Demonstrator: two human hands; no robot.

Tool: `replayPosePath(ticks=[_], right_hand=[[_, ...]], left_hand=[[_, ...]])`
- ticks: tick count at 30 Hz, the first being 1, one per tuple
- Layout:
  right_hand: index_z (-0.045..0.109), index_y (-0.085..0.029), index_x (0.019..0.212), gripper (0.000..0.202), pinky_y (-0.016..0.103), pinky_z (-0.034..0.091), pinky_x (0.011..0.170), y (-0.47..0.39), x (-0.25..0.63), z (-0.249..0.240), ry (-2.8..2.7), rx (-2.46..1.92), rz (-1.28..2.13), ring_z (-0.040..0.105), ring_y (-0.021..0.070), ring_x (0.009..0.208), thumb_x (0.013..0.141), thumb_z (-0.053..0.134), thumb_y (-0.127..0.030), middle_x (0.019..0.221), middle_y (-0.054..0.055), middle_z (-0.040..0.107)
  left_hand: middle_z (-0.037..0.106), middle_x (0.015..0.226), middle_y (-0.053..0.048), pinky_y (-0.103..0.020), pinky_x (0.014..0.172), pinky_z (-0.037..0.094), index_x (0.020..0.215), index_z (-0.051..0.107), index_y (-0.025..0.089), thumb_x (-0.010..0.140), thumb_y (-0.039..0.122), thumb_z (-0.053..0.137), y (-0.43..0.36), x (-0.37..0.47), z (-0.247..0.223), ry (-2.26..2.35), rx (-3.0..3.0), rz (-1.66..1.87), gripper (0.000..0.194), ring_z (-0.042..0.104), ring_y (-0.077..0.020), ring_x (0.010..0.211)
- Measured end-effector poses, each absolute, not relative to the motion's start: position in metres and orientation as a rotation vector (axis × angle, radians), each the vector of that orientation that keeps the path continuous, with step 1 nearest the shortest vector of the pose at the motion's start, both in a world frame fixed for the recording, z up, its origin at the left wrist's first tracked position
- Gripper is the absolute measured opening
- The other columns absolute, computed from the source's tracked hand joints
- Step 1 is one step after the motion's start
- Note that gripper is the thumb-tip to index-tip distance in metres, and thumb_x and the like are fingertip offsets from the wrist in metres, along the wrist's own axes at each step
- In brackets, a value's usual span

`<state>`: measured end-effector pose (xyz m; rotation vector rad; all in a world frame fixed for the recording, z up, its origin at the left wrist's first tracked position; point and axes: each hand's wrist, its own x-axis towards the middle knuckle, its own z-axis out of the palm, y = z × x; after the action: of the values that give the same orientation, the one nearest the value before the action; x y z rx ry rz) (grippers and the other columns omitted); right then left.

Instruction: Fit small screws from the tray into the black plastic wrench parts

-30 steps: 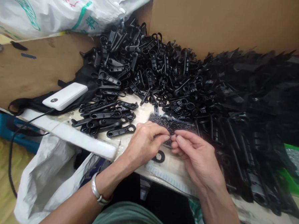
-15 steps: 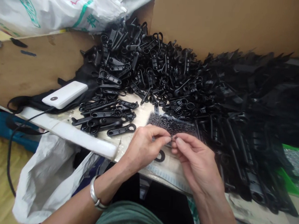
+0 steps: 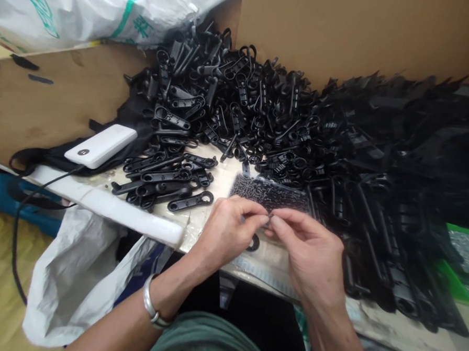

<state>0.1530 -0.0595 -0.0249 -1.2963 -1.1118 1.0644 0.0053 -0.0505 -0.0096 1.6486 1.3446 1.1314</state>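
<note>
My left hand [image 3: 229, 227] and my right hand [image 3: 309, 245] meet fingertip to fingertip over the front of the table. Each is closed in a pinch of thumb and forefinger. Whatever lies between the fingertips is too small and too covered to name. Just behind them is a clear shallow box [image 3: 269, 190] filled with tiny dark pieces. A black ring-shaped end of a part [image 3: 253, 243] shows below my fingers, the rest of it hidden by my left hand. To the left lies a group of black plastic arms [image 3: 167, 177] with round ends.
A big heap of black plastic parts [image 3: 239, 92] leans against cardboard [image 3: 363, 35] at the back. A white power bank [image 3: 101, 145] with a cable lies at left. A green tray [image 3: 455, 281] of small silvery pieces stands at right. White foam [image 3: 111, 205] edges the table.
My right hand has moved slightly left and its fingertips now press closer against those of my left hand. My left hand stays nearly in place. The view has shifted a little.
</note>
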Motion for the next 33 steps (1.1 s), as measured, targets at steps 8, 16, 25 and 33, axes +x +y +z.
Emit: replayPosePath(ticks=[8,16,25,33], right_hand=[[0.074,-0.018,0.088,0.018,0.022,0.060,0.061,-0.064,0.150,-0.018,-1.180,-1.389,0.985,0.070,0.0148,0.061,0.074,0.076,-0.029,0.071,0.002,0.073],[0.073,-0.017,0.089,0.015,0.018,0.058,0.059,-0.064,0.147,-0.010,-1.361,-1.408,0.790,0.068,0.0122,0.059,0.079,0.071,-0.027,0.070,0.000,0.072],[0.073,-0.016,0.080,0.007,0.011,0.049,0.045,-0.058,0.144,-0.007,-1.391,-1.443,0.763,0.060,0.0071,0.047,0.075,0.070,-0.020,0.059,-0.002,0.068],[0.072,-0.018,0.078,0.005,0.014,0.047,0.049,-0.071,0.150,-0.016,-1.669,-1.437,0.688,0.059,0.0075,0.049,0.077,0.067,-0.019,0.062,-0.003,0.068]], left_hand=[[0.072,0.077,0.002,-0.023,0.073,0.047,0.078,0.074,0.019,0.081,0.014,0.063,-0.049,0.006,-0.011,1.330,1.692,1.141,0.012,0.063,-0.0121,0.075],[0.073,0.078,0.003,-0.024,0.074,0.048,0.080,0.073,0.019,0.081,0.017,0.064,-0.047,0.004,-0.005,1.313,1.732,1.165,0.010,0.065,-0.0124,0.075],[0.073,0.080,0.002,-0.026,0.076,0.048,0.081,0.073,0.019,0.081,0.016,0.065,-0.046,0.003,-0.009,1.280,1.745,1.153,0.008,0.064,-0.0132,0.077],[0.071,0.101,-0.001,-0.036,0.088,0.040,0.099,0.067,0.020,0.086,0.022,0.064,-0.070,-0.030,-0.004,1.384,2.177,0.945,0.014,0.061,-0.0185,0.097]])
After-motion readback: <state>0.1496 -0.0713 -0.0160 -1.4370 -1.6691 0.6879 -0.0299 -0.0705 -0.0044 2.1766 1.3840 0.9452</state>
